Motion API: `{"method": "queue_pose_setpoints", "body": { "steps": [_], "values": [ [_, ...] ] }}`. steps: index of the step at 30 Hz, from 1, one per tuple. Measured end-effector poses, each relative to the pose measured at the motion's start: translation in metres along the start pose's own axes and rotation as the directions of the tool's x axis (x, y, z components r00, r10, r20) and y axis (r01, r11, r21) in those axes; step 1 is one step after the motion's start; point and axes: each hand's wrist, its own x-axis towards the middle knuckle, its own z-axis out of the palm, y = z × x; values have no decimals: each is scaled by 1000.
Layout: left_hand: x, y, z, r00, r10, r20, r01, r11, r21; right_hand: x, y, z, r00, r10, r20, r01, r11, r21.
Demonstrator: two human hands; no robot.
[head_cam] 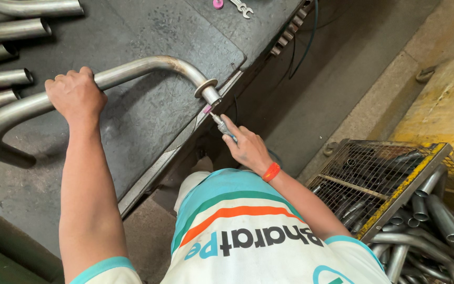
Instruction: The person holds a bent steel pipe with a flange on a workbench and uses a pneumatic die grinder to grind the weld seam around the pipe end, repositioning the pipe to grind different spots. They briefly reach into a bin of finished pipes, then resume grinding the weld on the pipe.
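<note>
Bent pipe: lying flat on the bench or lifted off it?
Lying flat. The bent pipe rests on the bench, the left hand gripping it.

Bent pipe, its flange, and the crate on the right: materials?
Bent pipe: likely steel, dull grey brushed sheen. Flange: bare metal too, paler ring. Crate: wire mesh, metal, with a worn yellow-painted rim. Exact alloys can't be told.

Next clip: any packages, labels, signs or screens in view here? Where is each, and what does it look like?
Printed shirt: bottom centre, worn by the person; white with teal and orange bands, dark and teal lettering across the chest.
Wire crate: lower right on the floor, a metal mesh container with a yellow rim, beside loose metal tubes; no label visible.
No signs or screens in view.
</note>
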Motion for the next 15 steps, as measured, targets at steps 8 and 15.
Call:
{"method": "queue_pose_setpoints", "body": {
  "steps": [8,15],
  "values": [
    [0,0,2,1000,-2,13,2,1000,12,6,9,-2,975,-69,-213,114,971,210],
    [3,0,0,999,-4,51,3,1000,5,16,25,9,928,372,26,-354,858,371]
  ]
}}
